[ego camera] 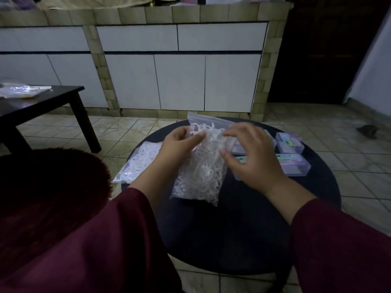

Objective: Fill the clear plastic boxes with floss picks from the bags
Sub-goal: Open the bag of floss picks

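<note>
Left to right: spare bag point(138, 160) lying on the worktop point(232, 229); left hand point(179, 144) and right hand point(251, 153) pinching the upright floss bag point(201, 172), boxes point(293, 154) just beside; an abrupt tug risks spilling picks across the worktop

Dim, bluish, wide-angle edge distortion

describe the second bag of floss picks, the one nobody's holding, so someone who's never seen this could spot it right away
Find the round dark table in the middle of the tiled floor. At its left edge, beside the left hand, lies a flat clear bag of white floss picks. Unlike the bag being held between both hands at the table's centre, it lies untouched, partly overhanging the rim.
</note>
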